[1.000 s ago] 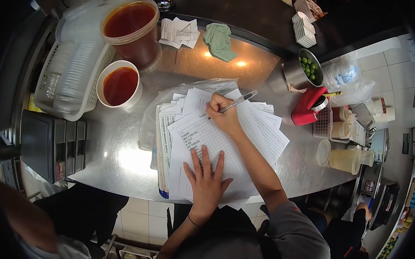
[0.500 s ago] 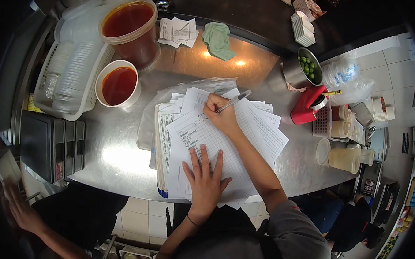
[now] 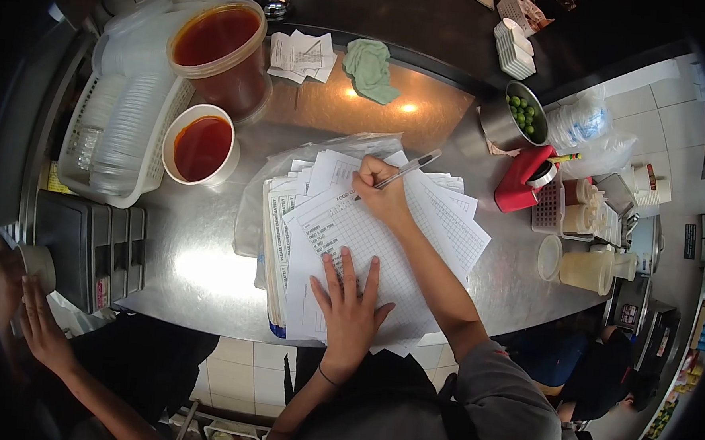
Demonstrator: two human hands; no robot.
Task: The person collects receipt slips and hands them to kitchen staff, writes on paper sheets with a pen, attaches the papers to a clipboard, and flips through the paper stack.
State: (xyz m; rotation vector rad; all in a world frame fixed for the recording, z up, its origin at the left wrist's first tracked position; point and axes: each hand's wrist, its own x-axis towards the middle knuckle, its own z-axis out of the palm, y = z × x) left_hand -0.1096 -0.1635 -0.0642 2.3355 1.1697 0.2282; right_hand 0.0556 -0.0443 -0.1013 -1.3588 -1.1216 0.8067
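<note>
While the R hand [image 3: 382,193] is closed round a pen [image 3: 413,168] in a writing grip, the tip sits at or v. near the top of the printed grid sheet [image 3: 368,235]; contact can't be confirmed. L hand [image 3: 351,311] lies flat nearer the body, fingers spread, grasping nothing, resting on same sheet. Sheet is under both hands, atop a loose paper stack [image 3: 276,232].

Handling (judged): pen light, stiff, smooth; hold low, near tip. Sheet light, limp, easily creased, apt to slide on those below; pin w/ flat palm or lift by a free corner.

Left of L hand, past stack: clear plastic [image 3: 250,219], prob. slippery. Beyond R hand: green cloth [image 3: 370,69]. Further out, to R hand's left: cup [image 3: 169,159] of red liquid; to its right: metal pot [image 3: 499,124] w/ green fruit.
</note>
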